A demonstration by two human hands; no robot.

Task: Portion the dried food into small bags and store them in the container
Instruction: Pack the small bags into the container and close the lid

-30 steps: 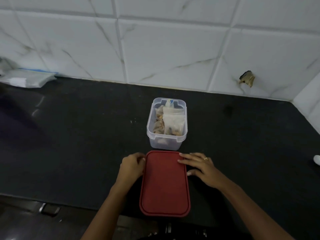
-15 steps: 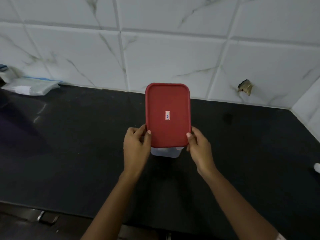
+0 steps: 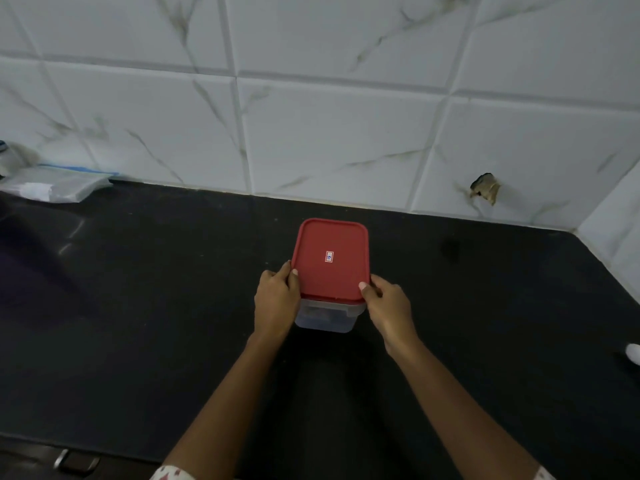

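Note:
A red rectangular lid with a small sticker lies on top of the clear plastic container in the middle of the black counter. My left hand grips the lid's near left corner, thumb on top. My right hand grips the near right corner the same way. The lid hides the small bags of dried food inside; only the container's near wall shows below it.
The black counter ends at a white marble-tiled wall with a chipped hole. Clear plastic bags lie at the far left by the wall. A white object peeks in at the right edge. A drawer handle shows below.
The lid lay flat on the counter in front of the open container. Both hands lifted it, held it up above the container, and have brought it down onto the container's top.

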